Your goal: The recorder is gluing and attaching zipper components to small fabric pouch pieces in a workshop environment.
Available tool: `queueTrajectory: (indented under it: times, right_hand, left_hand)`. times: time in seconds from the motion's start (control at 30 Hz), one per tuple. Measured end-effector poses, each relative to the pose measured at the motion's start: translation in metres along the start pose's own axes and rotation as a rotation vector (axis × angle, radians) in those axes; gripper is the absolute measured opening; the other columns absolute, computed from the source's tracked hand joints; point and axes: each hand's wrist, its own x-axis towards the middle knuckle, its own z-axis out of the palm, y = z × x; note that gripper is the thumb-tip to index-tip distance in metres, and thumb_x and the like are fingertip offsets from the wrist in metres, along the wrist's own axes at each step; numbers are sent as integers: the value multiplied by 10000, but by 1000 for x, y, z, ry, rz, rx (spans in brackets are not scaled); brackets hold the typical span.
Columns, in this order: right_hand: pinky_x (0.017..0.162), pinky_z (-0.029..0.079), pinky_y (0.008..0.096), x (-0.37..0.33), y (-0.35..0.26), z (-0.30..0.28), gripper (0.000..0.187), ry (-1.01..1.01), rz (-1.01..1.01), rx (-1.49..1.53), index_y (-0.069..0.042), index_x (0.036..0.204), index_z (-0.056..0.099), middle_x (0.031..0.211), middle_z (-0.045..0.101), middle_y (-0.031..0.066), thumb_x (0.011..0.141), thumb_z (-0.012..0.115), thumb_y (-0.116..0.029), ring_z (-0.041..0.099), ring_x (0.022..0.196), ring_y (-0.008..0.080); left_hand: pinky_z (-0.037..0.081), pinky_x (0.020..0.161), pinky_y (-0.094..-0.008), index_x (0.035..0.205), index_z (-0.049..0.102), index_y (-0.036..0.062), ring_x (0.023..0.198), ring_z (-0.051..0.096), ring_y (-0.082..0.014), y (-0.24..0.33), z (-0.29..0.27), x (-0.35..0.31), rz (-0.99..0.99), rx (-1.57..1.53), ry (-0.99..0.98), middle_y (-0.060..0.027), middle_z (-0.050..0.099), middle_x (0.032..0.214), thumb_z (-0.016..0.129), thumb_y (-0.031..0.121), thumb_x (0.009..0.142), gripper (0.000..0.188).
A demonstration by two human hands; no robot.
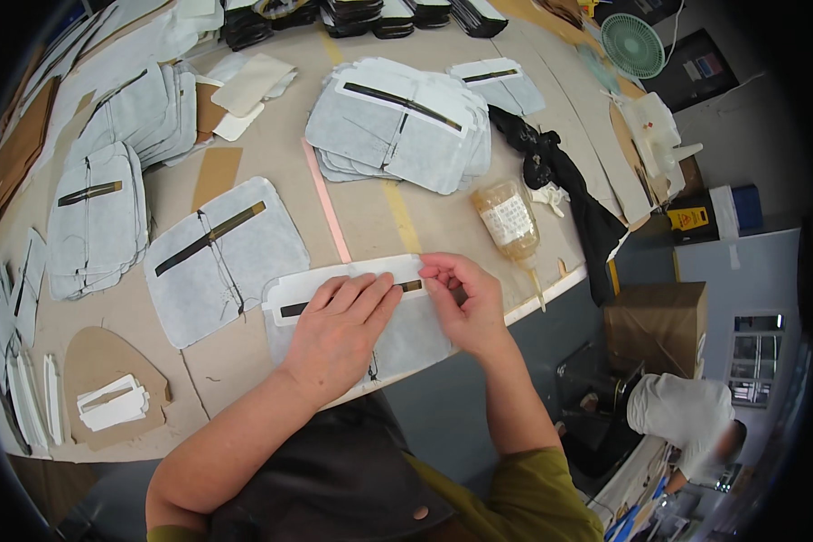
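A pale grey-white panel (pixel 414 332) with a dark zipper strip lies at the table's near edge. Along its far side rests a white slotted backing piece (pixel 357 269), the zipper showing through the slot. My left hand (pixel 334 334) lies flat over the middle of this piece, fingers stretched out and covering part of the zipper. With thumb and forefinger, my right hand (pixel 468 303) pinches the backing piece's right end. Just left of these is a similar panel (pixel 185 294) with a zipper strip and loose dark threads.
Farther back sits a stack of zippered panels (pixel 348 140); more stacks (pixel 95 221) stand at left. A yellowish glue bottle (pixel 508 217) lies right, beside black cloth (pixel 576 194). White slotted pieces (pixel 113 414) rest on brown card (pixel 81 361). Another person (pixel 682 415) works at far right.
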Motion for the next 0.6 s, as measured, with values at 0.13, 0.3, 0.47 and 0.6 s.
queueTrajectory:
  times: [0.13,0.3,0.47,0.6]
  right_hand:
    - [681,480,224,0,0,0,283,-12,32,52,-35,1158,684,922,702,3,887,687,45,576,778,58]
    - [617,496,252,5,-12,15,257,95,44,-108,-48,1088,702,856,687,36,845,715,35,601,702,116]
    - [614,522,290,8,-14,16,242,112,-79,-194,-55,1044,695,823,667,66,818,717,32,612,657,183]
    - [612,524,297,5,-13,13,243,98,-43,-163,-57,1056,688,842,658,70,826,728,7,616,672,188]
  left_hand:
    - [447,1004,-397,1195,675,26,1166,582,-243,-1,2,-2,13,11,-1,-80,631,1285,602,77,795,410]
    - [447,1001,-399,1212,660,22,1181,572,-246,1,-3,-3,7,24,-45,-98,597,1328,599,70,803,416]
    - [387,1125,-446,1308,593,-1,1292,519,-300,0,-7,-12,-18,83,-163,-146,497,1449,626,109,845,477]
    - [318,1189,-460,1354,555,-15,1401,433,-326,4,-14,-27,-68,13,-180,-156,444,1515,671,211,872,545]
